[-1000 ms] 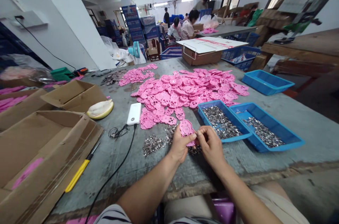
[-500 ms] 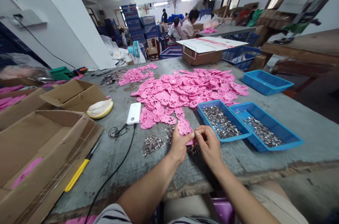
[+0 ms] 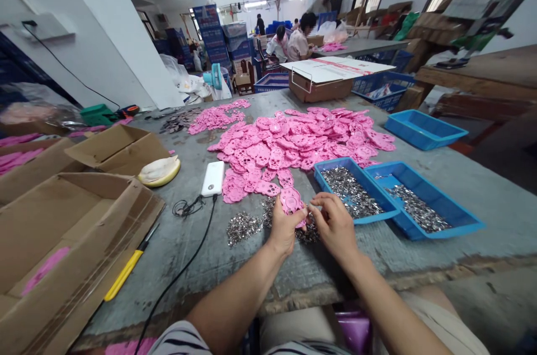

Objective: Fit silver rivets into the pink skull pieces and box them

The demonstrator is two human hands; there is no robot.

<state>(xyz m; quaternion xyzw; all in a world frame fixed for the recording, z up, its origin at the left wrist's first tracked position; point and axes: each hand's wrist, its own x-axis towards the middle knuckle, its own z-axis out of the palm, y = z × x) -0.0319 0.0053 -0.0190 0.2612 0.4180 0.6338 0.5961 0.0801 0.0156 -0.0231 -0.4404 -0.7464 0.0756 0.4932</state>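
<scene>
My left hand (image 3: 284, 227) is closed on a pink plastic piece (image 3: 291, 200), flat with a raised outline and small holes, held above the table. Close by on its right, my right hand (image 3: 335, 225) has its thumb and fingertips pinched together near the piece's edge. Whatever is between those fingertips is too small to make out. Under and beside the hands lie small shiny metal parts (image 3: 243, 227) in loose heaps. Beyond them spreads a big pile of similar pink pieces (image 3: 289, 140).
Two blue trays of metal parts (image 3: 440, 198) stand right of my hands; another blue tray (image 3: 425, 130) sits farther back. Left are a white power bank (image 3: 213, 179) with a black cable, a yellow-handled knife (image 3: 125, 274) and cardboard boxes (image 3: 84, 221). People sit working behind.
My right hand has drawn slightly right, away from the pink piece, its fingers bunched. The left hand keeps its hold, with the piece nearly in place.
</scene>
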